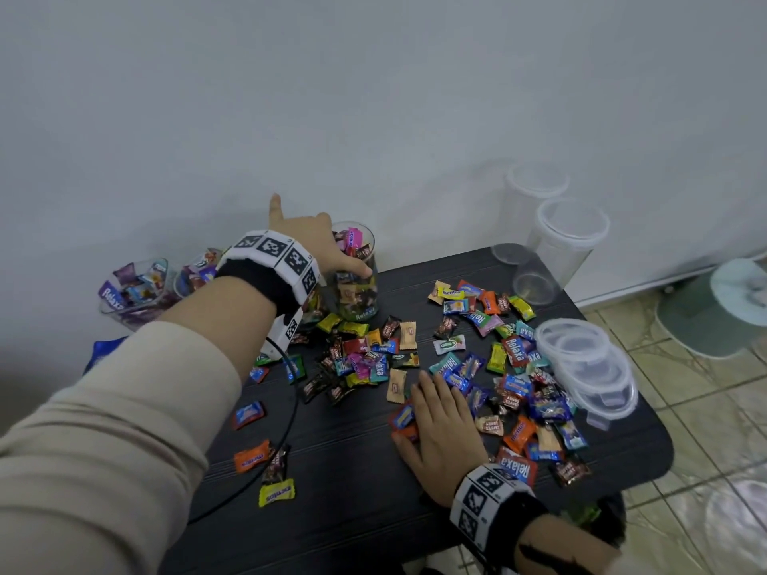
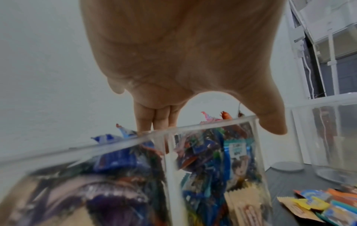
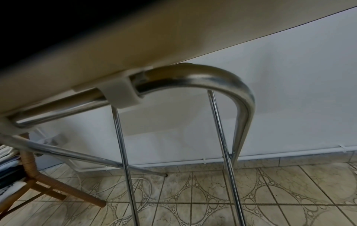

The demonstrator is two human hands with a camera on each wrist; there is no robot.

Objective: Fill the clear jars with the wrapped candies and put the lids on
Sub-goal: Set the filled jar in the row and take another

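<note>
A clear jar (image 1: 356, 284) packed with wrapped candies stands at the table's back edge. My left hand (image 1: 319, 242) is over its mouth, fingers straight and reaching in onto the candies, thumb outside the front wall, little finger raised. In the left wrist view the fingers (image 2: 154, 120) dip behind the rim of the jar (image 2: 222, 152). My right hand (image 1: 444, 421) lies flat on loose wrapped candies (image 1: 477, 354) scattered over the black table (image 1: 352, 458). A stack of clear lids (image 1: 585, 359) sits at the right edge. The right wrist view shows no hand.
Two more candy-filled jars (image 1: 137, 292) stand at the far left. Several empty clear jars (image 1: 572, 238) stand at the back right corner, one of these empty jars (image 2: 332, 137) beside the filled one. A black cable (image 1: 290, 412) crosses the table. Chrome table legs (image 3: 222, 130) stand on tiled floor.
</note>
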